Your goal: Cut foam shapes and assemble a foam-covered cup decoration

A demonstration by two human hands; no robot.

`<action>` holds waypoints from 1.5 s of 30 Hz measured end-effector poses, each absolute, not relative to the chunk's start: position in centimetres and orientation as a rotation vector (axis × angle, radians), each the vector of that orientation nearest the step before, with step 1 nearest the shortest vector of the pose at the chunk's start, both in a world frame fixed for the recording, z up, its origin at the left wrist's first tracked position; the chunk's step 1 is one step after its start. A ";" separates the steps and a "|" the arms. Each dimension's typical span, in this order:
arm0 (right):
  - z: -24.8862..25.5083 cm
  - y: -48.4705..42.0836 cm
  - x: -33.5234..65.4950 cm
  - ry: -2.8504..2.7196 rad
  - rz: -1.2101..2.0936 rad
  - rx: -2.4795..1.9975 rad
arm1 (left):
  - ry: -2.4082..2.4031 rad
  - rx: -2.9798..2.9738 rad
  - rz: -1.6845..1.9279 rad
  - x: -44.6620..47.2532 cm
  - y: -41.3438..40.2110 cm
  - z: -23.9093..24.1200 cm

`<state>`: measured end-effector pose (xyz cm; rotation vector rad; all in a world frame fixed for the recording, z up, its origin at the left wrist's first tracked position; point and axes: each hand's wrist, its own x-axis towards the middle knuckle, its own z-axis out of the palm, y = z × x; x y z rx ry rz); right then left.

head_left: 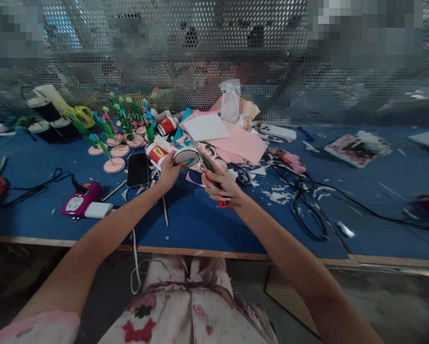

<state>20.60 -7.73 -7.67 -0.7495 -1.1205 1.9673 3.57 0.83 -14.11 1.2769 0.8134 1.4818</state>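
Note:
My left hand [170, 171] is closed on the edge of a round white piece with a dark rim [186, 156]. A small teal patch shows on its face. In my right hand [224, 185] is a pair of scissors [207, 165] with red and black handles, the blades pointing up and left beside the round piece's right edge. Whether the blades touch it I cannot tell. Just behind my left hand lies a red and white cup-like piece with a yellow label [157, 153]. White and pink sheets [209, 127] are heaped beyond both hands.
Several green-stemmed craft flowers on pink round bases [114, 165] stand left, near a dark phone [137, 170] and a purple device with a white plug [81, 199]. Black cable [309, 210] and white scraps lie right. A perforated metal screen [207, 62] borders the back.

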 end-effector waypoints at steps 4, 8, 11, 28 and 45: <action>-7.6 -7.8 20.4 -1.130 1.963 -0.767 | 0.846 1.241 1.487 3.6 0.9 -14.1; -7.6 -7.8 20.4 -1.102 1.979 -0.756 | 0.855 1.264 1.490 3.4 1.0 -14.0; -7.8 -7.8 20.4 -1.082 1.981 -0.747 | 0.843 1.301 1.495 3.3 1.0 -13.9; -7.7 -7.7 20.4 -1.083 1.925 -0.755 | 0.886 1.446 1.462 4.1 -0.1 -13.7; -8.0 -8.1 20.0 -1.121 1.938 -0.721 | 0.969 1.417 1.554 3.0 1.6 -14.6</action>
